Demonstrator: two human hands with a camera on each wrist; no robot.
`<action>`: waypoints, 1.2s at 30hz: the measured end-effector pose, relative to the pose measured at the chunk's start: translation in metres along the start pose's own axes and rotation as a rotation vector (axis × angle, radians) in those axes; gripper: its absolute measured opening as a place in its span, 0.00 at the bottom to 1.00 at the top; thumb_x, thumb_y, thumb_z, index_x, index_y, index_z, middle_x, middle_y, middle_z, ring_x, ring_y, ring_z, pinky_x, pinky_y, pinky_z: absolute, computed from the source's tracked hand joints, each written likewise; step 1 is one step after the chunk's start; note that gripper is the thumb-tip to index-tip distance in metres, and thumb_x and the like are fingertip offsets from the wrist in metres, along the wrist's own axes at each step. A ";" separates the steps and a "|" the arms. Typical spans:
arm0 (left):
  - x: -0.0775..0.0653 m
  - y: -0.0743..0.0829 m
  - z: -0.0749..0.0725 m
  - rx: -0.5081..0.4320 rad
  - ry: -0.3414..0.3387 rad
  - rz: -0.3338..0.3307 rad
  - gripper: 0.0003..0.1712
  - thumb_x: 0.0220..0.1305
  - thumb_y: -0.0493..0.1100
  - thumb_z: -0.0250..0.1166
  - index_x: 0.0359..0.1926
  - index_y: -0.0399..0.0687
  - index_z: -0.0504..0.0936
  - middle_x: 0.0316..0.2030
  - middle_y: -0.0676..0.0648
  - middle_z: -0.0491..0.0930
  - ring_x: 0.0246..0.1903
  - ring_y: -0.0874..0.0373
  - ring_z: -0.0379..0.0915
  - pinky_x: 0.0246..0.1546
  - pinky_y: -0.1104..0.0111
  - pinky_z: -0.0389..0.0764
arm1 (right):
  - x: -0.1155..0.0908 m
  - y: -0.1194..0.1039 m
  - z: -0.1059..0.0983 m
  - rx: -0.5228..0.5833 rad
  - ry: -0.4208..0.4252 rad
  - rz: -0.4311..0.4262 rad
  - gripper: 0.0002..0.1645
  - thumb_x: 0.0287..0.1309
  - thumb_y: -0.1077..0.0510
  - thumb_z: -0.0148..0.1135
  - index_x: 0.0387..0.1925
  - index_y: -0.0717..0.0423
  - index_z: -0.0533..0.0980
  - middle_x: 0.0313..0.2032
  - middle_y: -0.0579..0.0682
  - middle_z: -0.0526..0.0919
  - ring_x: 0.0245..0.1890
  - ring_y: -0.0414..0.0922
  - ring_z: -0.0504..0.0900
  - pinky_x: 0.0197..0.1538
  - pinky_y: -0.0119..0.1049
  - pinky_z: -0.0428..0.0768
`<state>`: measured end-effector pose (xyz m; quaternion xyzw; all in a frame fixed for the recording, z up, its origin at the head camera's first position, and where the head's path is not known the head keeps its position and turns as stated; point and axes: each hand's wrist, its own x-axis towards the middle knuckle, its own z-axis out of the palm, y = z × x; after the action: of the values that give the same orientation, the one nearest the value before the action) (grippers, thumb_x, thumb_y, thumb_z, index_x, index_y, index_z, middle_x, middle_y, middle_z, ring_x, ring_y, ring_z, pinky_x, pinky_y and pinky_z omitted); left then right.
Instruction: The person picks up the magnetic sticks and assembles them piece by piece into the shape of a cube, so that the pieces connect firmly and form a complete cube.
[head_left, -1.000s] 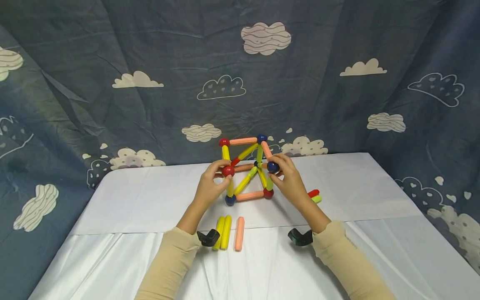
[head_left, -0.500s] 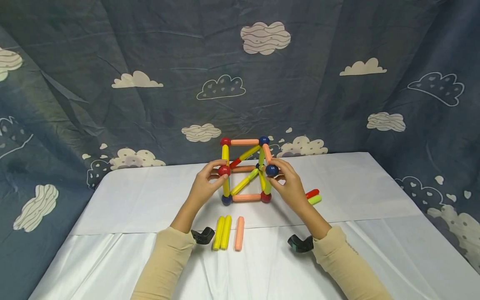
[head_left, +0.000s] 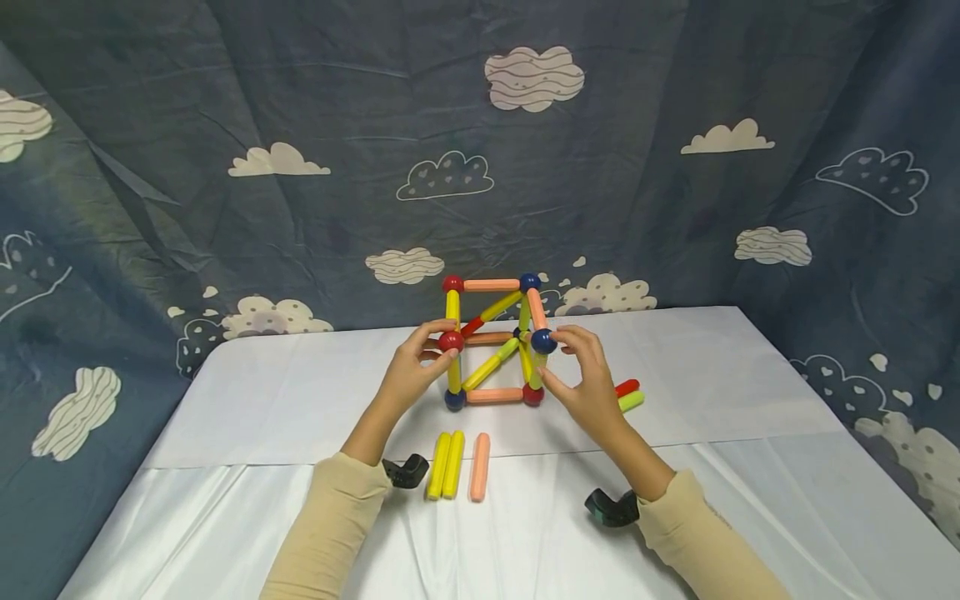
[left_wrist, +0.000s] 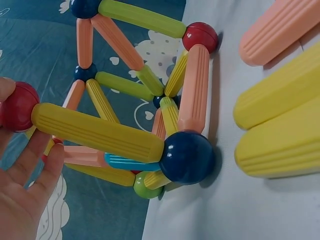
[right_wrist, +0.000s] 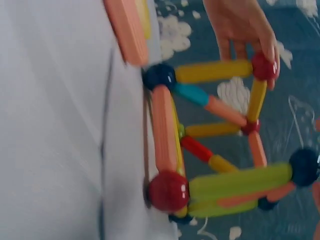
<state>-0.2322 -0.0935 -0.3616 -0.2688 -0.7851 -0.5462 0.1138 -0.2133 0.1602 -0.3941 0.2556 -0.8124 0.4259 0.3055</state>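
A cube-shaped frame of magnetic rods and balls stands on the white table. My left hand (head_left: pixel 411 371) pinches the red ball (head_left: pixel 451 342) at its near upper left corner, thumb on one side and fingers on the other. That ball sits on a yellow rod (left_wrist: pixel 97 131) rising from a lower blue ball (left_wrist: pixel 188 157). At the near upper right corner, my right hand (head_left: pixel 588 379) is spread beside a blue ball (head_left: pixel 543 341), fingertips close to it and the thumb lower, near the green rod (right_wrist: pixel 240 181). Only slivers of its fingers show in the right wrist view.
Two yellow rods (head_left: pixel 446 465) and a salmon rod (head_left: pixel 480 467) lie in front of the frame. A red rod (head_left: pixel 627 387) and a green rod (head_left: pixel 632 401) lie to its right, partly behind the right hand. A cloud-print cloth (head_left: pixel 450 108) hangs behind the table.
The frame and left hand shifted slightly left, then stayed nearly still. My right hand loosened from the blue ball, its thumb dropping lower and its wrist moving right.
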 end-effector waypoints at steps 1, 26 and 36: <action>0.000 0.000 0.000 0.001 -0.002 -0.003 0.20 0.58 0.33 0.60 0.53 0.34 0.70 0.53 0.40 0.70 0.40 0.48 0.72 0.42 0.59 0.75 | -0.003 -0.004 0.000 0.018 -0.013 -0.027 0.35 0.39 0.71 0.70 0.52 0.61 0.67 0.53 0.56 0.66 0.51 0.48 0.65 0.51 0.35 0.69; 0.000 -0.004 0.000 -0.025 -0.007 -0.028 0.21 0.59 0.35 0.60 0.53 0.35 0.70 0.55 0.41 0.68 0.41 0.47 0.71 0.42 0.57 0.74 | -0.043 -0.016 0.042 -0.105 -0.914 -0.059 0.15 0.51 0.58 0.65 0.43 0.49 0.78 0.41 0.38 0.77 0.43 0.38 0.72 0.49 0.34 0.70; 0.001 -0.003 0.000 -0.031 -0.008 -0.031 0.21 0.59 0.34 0.60 0.53 0.36 0.70 0.56 0.41 0.68 0.42 0.47 0.72 0.42 0.57 0.73 | -0.001 -0.032 0.013 -0.144 -0.725 -0.111 0.16 0.47 0.58 0.68 0.42 0.49 0.79 0.39 0.38 0.79 0.41 0.37 0.74 0.47 0.34 0.72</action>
<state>-0.2345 -0.0939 -0.3641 -0.2607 -0.7809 -0.5591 0.0981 -0.1946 0.1328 -0.3840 0.4114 -0.8805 0.2323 0.0377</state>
